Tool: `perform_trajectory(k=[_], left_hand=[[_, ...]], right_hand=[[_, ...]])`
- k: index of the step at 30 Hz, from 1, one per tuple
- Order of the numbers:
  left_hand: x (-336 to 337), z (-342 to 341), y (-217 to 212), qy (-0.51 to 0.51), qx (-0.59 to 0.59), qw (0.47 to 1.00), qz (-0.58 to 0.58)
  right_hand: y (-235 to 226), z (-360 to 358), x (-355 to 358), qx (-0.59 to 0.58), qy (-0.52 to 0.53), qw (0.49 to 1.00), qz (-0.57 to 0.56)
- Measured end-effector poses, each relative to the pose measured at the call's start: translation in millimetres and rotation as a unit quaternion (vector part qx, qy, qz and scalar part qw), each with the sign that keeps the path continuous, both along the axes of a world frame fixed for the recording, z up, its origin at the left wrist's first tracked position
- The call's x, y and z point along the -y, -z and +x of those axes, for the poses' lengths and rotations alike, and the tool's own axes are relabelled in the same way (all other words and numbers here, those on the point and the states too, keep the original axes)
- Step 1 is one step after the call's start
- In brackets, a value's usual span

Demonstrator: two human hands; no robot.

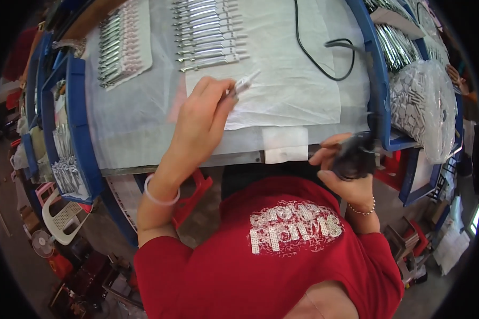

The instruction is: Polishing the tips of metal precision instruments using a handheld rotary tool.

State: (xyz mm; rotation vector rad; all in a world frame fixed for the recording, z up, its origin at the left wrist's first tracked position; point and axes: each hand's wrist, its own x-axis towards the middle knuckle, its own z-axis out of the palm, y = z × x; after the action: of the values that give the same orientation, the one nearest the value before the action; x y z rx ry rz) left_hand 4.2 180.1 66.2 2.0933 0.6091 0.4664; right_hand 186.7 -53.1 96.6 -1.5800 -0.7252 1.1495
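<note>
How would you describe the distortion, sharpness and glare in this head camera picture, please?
In the head view, the fisheye bends the blue tray edge and table rim into curves, with a black vignette at the corners; the left hand and its small metal piece are slightly soft, the right hand around the black tool is dim, and the plastic bag of parts shows glare.

Two hands show: the left hand (199,125) pinches one small silver clip (243,85), the right hand (346,165) grips one black tool (356,154). On the worktop (143,122) lie two rows of metal clips: one row (210,34) of about ten near the far edge, another row (120,45) too dense to count toward the far left corner. One black cable (314,58) and one clear bag of small metal parts (423,103) at the right edge.
</note>
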Motion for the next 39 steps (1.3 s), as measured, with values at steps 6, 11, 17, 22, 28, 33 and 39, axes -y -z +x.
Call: perform_trajectory(k=[6,11,17,22,28,33,39], left_hand=[[85,-29,-11,0.031,0.005,0.906,-0.422],[131,-25,26,0.042,-0.016,0.793,-0.608],[150,-19,52,0.012,0.053,0.722,-0.69],[156,-15,61,-0.036,0.12,0.606,-0.786],[159,-11,71,-0.064,0.154,0.515,-0.841],[164,-11,73,-0.075,0.148,0.548,-0.82],[164,-12,75,-0.062,0.141,0.581,-0.799]], right_hand=[[17,-2,-2,0.028,-0.034,0.994,-0.098],[26,-5,-3,0.044,-0.04,0.995,-0.086],[30,-8,-2,0.04,-0.036,0.995,-0.085],[29,-10,-1,0.034,-0.034,0.993,-0.104],[29,-11,-2,0.045,-0.035,0.993,-0.101],[26,-16,-8,0.045,-0.008,0.998,-0.043],[26,-13,-29,0.095,-0.095,0.987,-0.085]])
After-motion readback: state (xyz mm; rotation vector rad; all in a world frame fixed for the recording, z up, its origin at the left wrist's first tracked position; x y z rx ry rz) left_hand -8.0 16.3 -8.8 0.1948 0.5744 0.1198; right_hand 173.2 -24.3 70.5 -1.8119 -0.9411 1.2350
